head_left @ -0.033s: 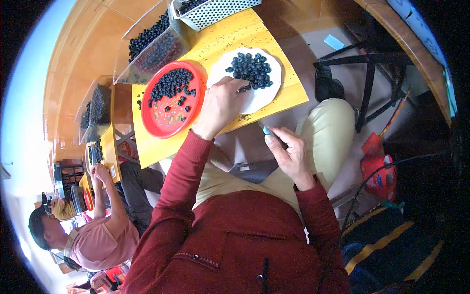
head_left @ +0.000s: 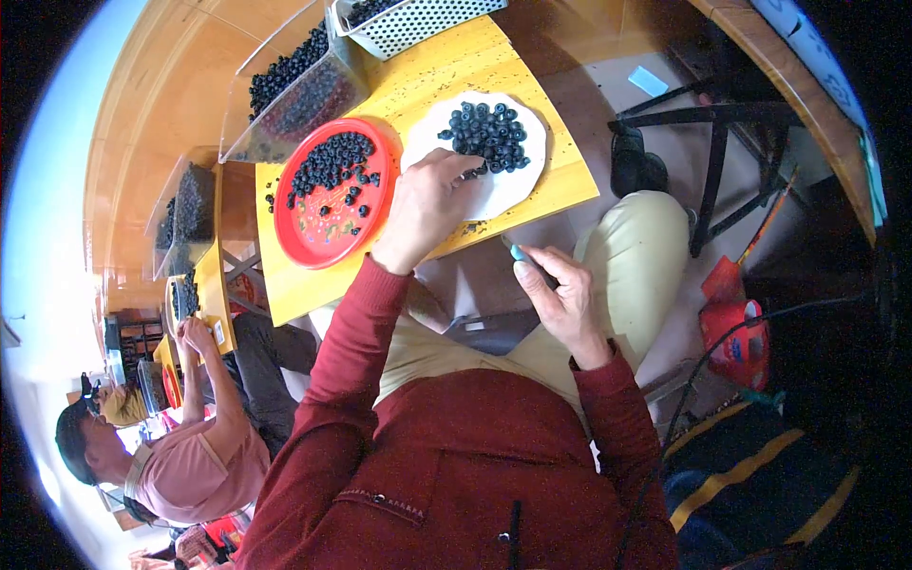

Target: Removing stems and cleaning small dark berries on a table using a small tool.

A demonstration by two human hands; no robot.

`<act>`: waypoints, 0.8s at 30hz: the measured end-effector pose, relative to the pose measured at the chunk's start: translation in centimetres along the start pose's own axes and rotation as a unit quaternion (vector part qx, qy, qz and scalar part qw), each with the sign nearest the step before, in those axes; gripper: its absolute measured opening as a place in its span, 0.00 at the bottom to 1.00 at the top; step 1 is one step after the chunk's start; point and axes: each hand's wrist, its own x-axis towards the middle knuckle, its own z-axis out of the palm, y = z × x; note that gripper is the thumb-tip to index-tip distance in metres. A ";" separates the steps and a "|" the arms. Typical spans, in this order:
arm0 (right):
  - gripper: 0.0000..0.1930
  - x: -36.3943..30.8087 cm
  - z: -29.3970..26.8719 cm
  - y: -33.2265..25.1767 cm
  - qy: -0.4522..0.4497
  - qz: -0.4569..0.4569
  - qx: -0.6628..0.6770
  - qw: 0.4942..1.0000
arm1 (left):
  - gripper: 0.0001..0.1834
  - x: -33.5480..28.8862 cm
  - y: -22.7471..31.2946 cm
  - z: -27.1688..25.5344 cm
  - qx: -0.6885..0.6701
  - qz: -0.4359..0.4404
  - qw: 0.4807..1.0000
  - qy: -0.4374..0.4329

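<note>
My left hand [head_left: 427,207] reaches over the near left part of a white scalloped plate [head_left: 508,195]. Its fingers are pinched together beside a cluster of blueberries [head_left: 486,133]; what they hold, if anything, is hidden. Left of that hand lies a red plate [head_left: 309,249] with many smaller blueberries [head_left: 332,160] toward its far side and a few loose ones nearer. My right hand [head_left: 568,302], above my lap near the table edge, is closed on a small tool with a light blue end [head_left: 519,253]. A thin tip sticks out of it; its kind is unclear.
A clear bin [head_left: 347,85] of berries and a white perforated basket [head_left: 418,28] stand at the far side of the yellow table [head_left: 399,90], where dark bits lie scattered. On the left a person [head_left: 195,465] works at another table. A black-legged stand [head_left: 712,161] is at right.
</note>
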 end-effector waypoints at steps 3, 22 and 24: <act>0.15 0.1 0.0 -0.2 0.000 0.007 0.000 1.000 | 0.12 -0.8 -0.2 -0.2 -0.137 -0.035 0.990 0.004; 0.16 -0.3 1.1 0.5 0.024 0.080 0.042 0.996 | 0.12 -5.8 -0.5 0.2 -0.755 -0.220 0.618 0.012; 0.17 -0.3 1.2 0.4 0.023 0.080 0.039 0.996 | 0.12 -6.2 -0.6 0.2 -0.762 -0.223 0.608 0.009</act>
